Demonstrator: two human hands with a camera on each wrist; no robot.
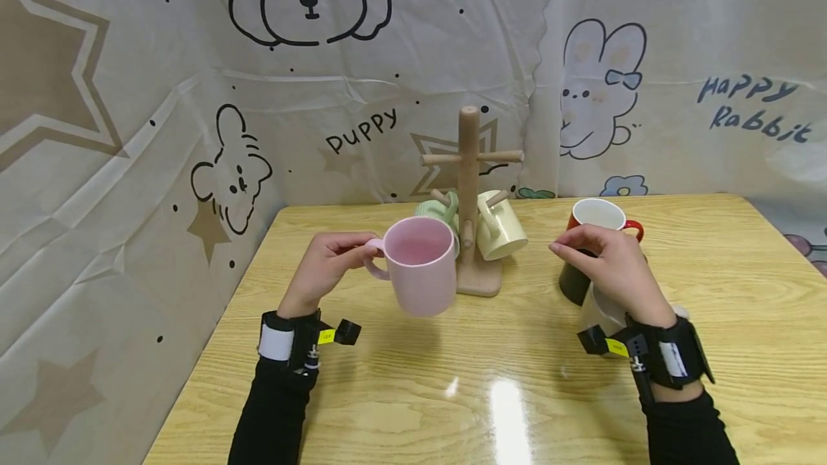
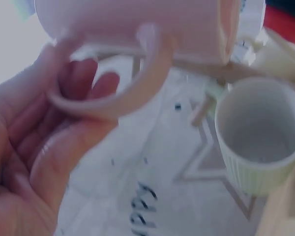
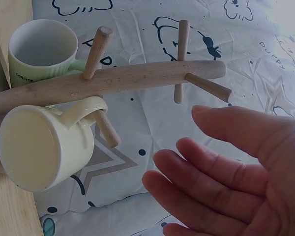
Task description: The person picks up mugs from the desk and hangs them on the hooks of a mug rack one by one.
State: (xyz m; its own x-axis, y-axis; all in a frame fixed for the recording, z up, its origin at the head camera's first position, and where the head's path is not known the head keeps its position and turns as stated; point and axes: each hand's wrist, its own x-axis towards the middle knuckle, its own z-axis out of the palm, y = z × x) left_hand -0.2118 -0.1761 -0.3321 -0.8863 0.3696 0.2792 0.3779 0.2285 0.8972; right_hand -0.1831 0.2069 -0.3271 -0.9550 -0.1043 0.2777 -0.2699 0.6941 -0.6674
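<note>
My left hand [image 1: 326, 268] pinches the handle of a pink mug [image 1: 423, 282], holding it upright above the table in front of the mug tree's left side. In the left wrist view the thumb and fingers close on the mug's handle [image 2: 137, 91]. The wooden mug tree [image 1: 469, 185] has a green mug [image 3: 42, 49] and a cream mug [image 3: 46, 145] hanging from its lower pegs; its upper pegs are bare. My right hand [image 1: 610, 264] hovers to the tree's right, fingers loosely bent and holding nothing, partly in front of a red and black mug [image 1: 597, 214].
A pale mug [image 1: 601, 311] stands under my right wrist, mostly hidden by it. The wooden table [image 1: 400, 407] meets a printed cloth backdrop [image 1: 388, 92] at the back and left.
</note>
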